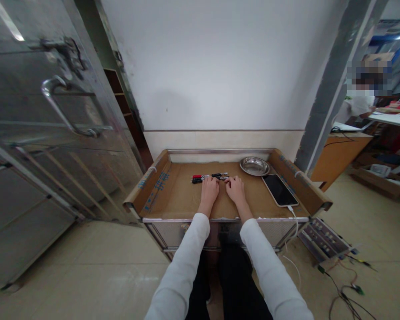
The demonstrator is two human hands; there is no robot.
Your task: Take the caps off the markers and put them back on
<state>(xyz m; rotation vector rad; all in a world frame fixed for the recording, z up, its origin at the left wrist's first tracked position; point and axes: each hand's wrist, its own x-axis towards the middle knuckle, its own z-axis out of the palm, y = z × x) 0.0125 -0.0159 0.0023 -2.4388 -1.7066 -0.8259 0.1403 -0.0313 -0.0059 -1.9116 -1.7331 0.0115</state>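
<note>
Several pens (197,179), black with one red end among them, lie side by side across the cardboard-lined cart top (183,200). My left hand (210,188) has its fingers curled over the near pens at their middle. At their right ends, my right hand (235,188) is closed with its fingertips on a pen tip. A short stretch of pen shows between the two hands. Both sets of fingers partly hide what they grip. Behind my right hand stands a round metal dish (254,166).
A phone (280,190) with a white cable lies right of my right hand. Folded cardboard edges (153,184) rim the cart. A metal door with a handle (68,109) is at left. On the floor at right sit an electrical box (325,240) and wires. A person works farther back.
</note>
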